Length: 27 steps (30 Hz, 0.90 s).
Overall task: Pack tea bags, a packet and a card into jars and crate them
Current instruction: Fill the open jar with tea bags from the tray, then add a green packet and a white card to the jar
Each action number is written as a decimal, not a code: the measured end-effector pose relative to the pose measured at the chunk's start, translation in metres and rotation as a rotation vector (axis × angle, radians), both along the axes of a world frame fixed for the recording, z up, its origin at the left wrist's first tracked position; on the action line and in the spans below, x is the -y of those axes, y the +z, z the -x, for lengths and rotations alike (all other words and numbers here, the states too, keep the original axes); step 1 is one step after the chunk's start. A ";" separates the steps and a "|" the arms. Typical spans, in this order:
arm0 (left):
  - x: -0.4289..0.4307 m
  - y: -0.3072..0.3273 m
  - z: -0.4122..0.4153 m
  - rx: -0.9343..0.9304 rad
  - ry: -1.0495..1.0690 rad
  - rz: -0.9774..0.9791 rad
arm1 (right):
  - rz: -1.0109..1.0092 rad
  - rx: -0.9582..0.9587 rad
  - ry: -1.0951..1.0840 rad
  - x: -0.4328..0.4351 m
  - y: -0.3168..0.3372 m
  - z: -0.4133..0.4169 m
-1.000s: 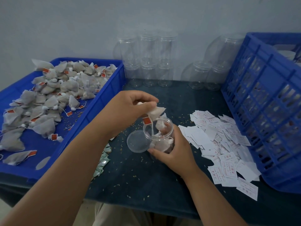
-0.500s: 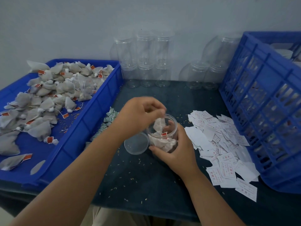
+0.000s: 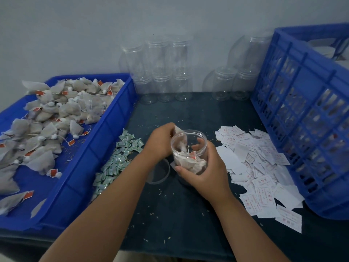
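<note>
The right hand (image 3: pixel 205 173) is gripping a clear round plastic jar (image 3: pixel 186 146) (small green packets (image 3: pixel 117 161) and white paper cards (image 3: pixel 255 159) flanking it); the left hand (image 3: pixel 160 142) is pinching a grey tea bag (image 3: pixel 179 131) at its rim.

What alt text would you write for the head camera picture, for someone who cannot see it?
A person's right hand grips an open clear jar partly filled with tea bags while the left hand pinches another tea bag at its rim. A blue tray of tea bags lies left, white cards and a blue crate right.
</note>
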<state>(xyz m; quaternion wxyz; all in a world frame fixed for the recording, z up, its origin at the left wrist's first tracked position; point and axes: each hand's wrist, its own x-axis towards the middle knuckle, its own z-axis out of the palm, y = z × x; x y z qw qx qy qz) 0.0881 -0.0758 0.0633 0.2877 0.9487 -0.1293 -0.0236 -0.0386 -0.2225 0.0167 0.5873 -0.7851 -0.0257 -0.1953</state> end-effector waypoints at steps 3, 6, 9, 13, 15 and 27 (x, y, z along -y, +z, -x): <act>-0.014 0.023 0.010 0.073 0.193 0.343 | 0.010 0.022 0.009 0.000 -0.001 -0.001; -0.025 0.057 0.025 0.190 0.159 0.572 | 0.014 0.028 0.008 -0.001 -0.001 -0.002; -0.028 0.080 0.043 0.249 0.039 0.612 | 0.015 0.017 -0.005 -0.001 -0.001 -0.001; -0.023 0.087 0.063 0.204 -0.161 0.171 | 0.027 0.025 -0.016 -0.002 0.003 0.003; -0.021 0.085 0.070 0.214 -0.249 0.092 | 0.025 0.017 -0.007 -0.002 0.002 0.004; -0.019 0.044 0.043 0.169 0.100 0.476 | 0.002 -0.003 -0.033 -0.003 0.003 0.006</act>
